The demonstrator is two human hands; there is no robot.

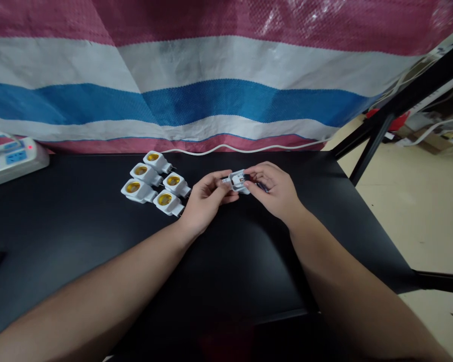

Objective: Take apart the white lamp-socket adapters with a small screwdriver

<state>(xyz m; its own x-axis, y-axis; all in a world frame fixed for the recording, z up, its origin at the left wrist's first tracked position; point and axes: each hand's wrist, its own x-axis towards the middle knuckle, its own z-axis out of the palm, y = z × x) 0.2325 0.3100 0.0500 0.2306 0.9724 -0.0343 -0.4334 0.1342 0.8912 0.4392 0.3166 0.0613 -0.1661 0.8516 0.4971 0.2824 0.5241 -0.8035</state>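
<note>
Between my two hands is a small white plug-in lamp socket (237, 180), held a little above the black table. My left hand (208, 196) pinches its left end between thumb and fingers. My right hand (274, 190) is closed at its right side, with a small dark piece at the fingertips that is too small to name. Several white lamp sockets with gold threaded insides (133, 187) lie grouped on the table to the left of my left hand, their metal prongs facing right.
A white power strip (18, 160) with blue outlets and a red light sits at the far left of the black table (79, 246). A white cable (222, 147) runs along the back edge, before a striped sheet (219, 100). Black metal bars (373, 136) stand at the right.
</note>
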